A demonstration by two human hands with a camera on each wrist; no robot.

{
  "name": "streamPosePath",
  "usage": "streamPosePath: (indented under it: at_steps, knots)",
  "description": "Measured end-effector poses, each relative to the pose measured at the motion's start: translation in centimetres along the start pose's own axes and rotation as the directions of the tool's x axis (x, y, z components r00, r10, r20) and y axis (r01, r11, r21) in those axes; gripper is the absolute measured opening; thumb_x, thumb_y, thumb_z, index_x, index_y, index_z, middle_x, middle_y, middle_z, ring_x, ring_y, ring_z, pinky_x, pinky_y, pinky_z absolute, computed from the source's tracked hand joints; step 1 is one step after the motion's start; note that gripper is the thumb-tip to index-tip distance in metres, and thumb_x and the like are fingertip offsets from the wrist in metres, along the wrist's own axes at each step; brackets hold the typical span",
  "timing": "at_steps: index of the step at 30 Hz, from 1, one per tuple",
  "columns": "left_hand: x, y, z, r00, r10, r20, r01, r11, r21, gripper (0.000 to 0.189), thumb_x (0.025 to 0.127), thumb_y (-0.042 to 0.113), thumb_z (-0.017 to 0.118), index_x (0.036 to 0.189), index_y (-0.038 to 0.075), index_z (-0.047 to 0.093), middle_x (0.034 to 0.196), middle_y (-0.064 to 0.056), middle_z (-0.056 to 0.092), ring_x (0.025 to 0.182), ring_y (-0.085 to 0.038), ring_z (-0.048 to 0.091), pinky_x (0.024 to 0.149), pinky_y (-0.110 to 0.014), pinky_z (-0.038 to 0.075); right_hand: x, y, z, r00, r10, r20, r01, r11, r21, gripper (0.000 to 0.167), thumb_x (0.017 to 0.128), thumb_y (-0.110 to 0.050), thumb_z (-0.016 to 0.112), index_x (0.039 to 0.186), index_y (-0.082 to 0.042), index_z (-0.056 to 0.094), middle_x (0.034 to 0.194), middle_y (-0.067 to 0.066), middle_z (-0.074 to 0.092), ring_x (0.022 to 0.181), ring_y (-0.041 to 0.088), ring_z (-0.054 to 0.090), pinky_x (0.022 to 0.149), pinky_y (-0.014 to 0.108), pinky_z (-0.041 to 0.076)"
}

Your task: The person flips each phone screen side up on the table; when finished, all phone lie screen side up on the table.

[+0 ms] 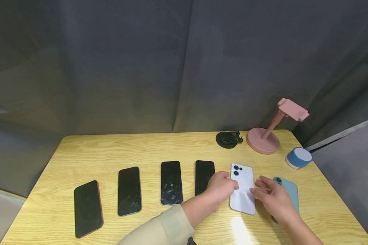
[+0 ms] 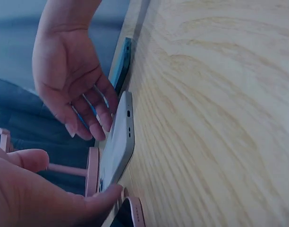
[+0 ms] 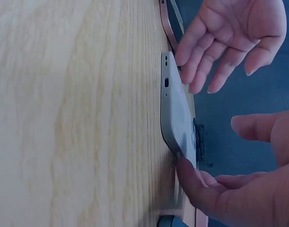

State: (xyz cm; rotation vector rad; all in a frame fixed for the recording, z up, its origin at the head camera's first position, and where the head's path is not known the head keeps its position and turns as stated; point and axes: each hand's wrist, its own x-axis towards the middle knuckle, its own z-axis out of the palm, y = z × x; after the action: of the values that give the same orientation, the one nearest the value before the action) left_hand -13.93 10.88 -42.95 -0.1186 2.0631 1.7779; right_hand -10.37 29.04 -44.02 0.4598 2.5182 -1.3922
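Observation:
A white phone [image 1: 243, 200] lies on the table with its back and camera lenses facing up. Along its left side is my left hand [image 1: 219, 189], fingers extended and thumb over the phone's edge in the head view. On the opposite side, my right hand [image 1: 273, 197] has relaxed fingers, their tips at the phone's right edge. In the right wrist view, a fingertip of the right hand [image 3: 234, 189] is right at a corner of the phone [image 3: 175, 109]. A teal phone [image 1: 291, 192], back up, is partly hidden behind the right hand. A dark-screened phone [image 1: 203, 173] is partly covered by the left hand.
Three more phones, the nearest [image 1: 171, 183], then another [image 1: 129, 190] and the leftmost [image 1: 87, 209], lie screen up to the left. Toward the back stand a black folding stand [image 1: 228, 139], a pink phone stand [image 1: 263, 144] and a blue-and-white cylinder [image 1: 299, 158]. Dark curtains [image 1: 125, 68] hang behind the table.

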Motion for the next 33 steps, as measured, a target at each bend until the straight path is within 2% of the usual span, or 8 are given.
streamPosePath:
  at_steps: [4, 8, 11, 15, 19, 24, 31, 33]
  knots:
    - [0.0, 0.2, 0.8, 1.000, -0.018, 0.000, 0.018, 1.000, 0.020, 0.046, 0.076, 0.002, 0.069, 0.122, -0.002, 0.061, 0.102, -0.005, 0.060, 0.090, -0.023, 0.056, 0.081, -0.043, 0.050, 0.1, -0.2, 0.0, 0.999, 0.040, 0.028, -0.043, 0.995, 0.093, 0.081, 0.098, -0.022, 0.066, 0.153, 0.012, 0.018, 0.147, 0.033, 0.036, 0.129, 0.044, 0.046, 0.083, 0.039, 0.056]
    - [0.0, 0.2, 1.3, 0.999, -0.036, -0.013, 0.037, 0.999, 0.012, 0.053, 0.078, 0.004, 0.070, 0.129, -0.002, 0.057, 0.114, -0.009, 0.060, 0.096, -0.025, 0.055, 0.084, -0.045, 0.050, 0.2, -0.4, 0.0, 0.997, 0.062, 0.039, -0.068, 0.982, 0.176, 0.079, 0.098, -0.017, 0.064, 0.153, 0.013, 0.016, 0.147, 0.032, 0.036, 0.124, 0.037, 0.050, 0.083, 0.039, 0.057]
    - [0.1, 0.2, 1.5, 0.998, -0.048, -0.028, 0.048, 0.999, -0.006, 0.053, 0.077, 0.003, 0.071, 0.128, -0.001, 0.057, 0.113, -0.010, 0.060, 0.095, -0.025, 0.056, 0.082, -0.045, 0.050, 0.3, -0.5, 0.0, 0.996, 0.075, 0.044, -0.083, 0.972, 0.218, 0.077, 0.098, -0.013, 0.063, 0.152, 0.014, 0.015, 0.146, 0.032, 0.035, 0.117, 0.030, 0.053, 0.081, 0.039, 0.057]
    - [0.2, 0.0, 1.8, 0.997, -0.063, -0.052, 0.061, 0.998, -0.034, 0.051, 0.075, 0.002, 0.071, 0.124, -0.001, 0.058, 0.106, -0.008, 0.060, 0.092, -0.025, 0.057, 0.079, -0.044, 0.051, 0.4, -0.5, 0.0, 0.995, 0.086, 0.051, -0.095, 0.966, 0.239, 0.074, 0.099, -0.010, 0.061, 0.152, 0.014, 0.016, 0.148, 0.033, 0.034, 0.117, 0.029, 0.053, 0.081, 0.039, 0.057]
    - [0.4, -0.1, 1.9, 0.995, -0.065, -0.075, 0.064, 0.998, -0.026, 0.053, 0.074, 0.002, 0.071, 0.126, -0.002, 0.059, 0.114, -0.010, 0.060, 0.098, -0.027, 0.055, 0.085, -0.045, 0.049, 0.6, -0.4, 0.0, 0.995, 0.082, 0.059, -0.094, 0.964, 0.249, 0.072, 0.099, -0.007, 0.060, 0.152, 0.014, 0.016, 0.149, 0.033, 0.033, 0.120, 0.032, 0.050, 0.082, 0.040, 0.056]
    - [0.8, -0.2, 2.0, 0.993, -0.062, -0.102, 0.058, 0.997, -0.041, 0.052, 0.074, -0.003, 0.066, 0.125, -0.006, 0.058, 0.116, -0.014, 0.059, 0.099, -0.029, 0.055, 0.081, -0.045, 0.051, 0.7, -0.2, 0.0, 0.996, 0.057, 0.065, -0.072, 0.966, 0.247, 0.071, 0.097, -0.001, 0.059, 0.152, 0.014, 0.016, 0.149, 0.034, 0.030, 0.115, 0.028, 0.054, 0.081, 0.039, 0.056]
    - [1.1, 0.1, 2.2, 0.989, -0.051, -0.140, 0.053, 0.999, 0.013, 0.036, 0.083, -0.008, 0.053, 0.119, -0.009, 0.061, 0.116, -0.018, 0.059, 0.111, -0.033, 0.053, 0.097, -0.050, 0.046, 0.7, 0.1, -0.1, 0.998, 0.033, 0.061, -0.047, 0.968, 0.247, 0.069, 0.094, 0.006, 0.059, 0.150, 0.015, 0.020, 0.148, 0.035, 0.031, 0.111, 0.027, 0.055, 0.078, 0.037, 0.056]
    - [1.3, 0.3, 2.2, 0.990, -0.057, -0.133, 0.062, 0.998, 0.032, 0.029, 0.084, -0.009, 0.052, 0.110, -0.008, 0.064, 0.108, -0.015, 0.059, 0.105, -0.031, 0.054, 0.092, -0.048, 0.048, 0.7, 0.2, -0.1, 0.998, 0.040, 0.057, -0.053, 0.969, 0.242, 0.068, 0.094, 0.007, 0.060, 0.150, 0.016, 0.021, 0.147, 0.035, 0.033, 0.111, 0.027, 0.056, 0.078, 0.036, 0.056]
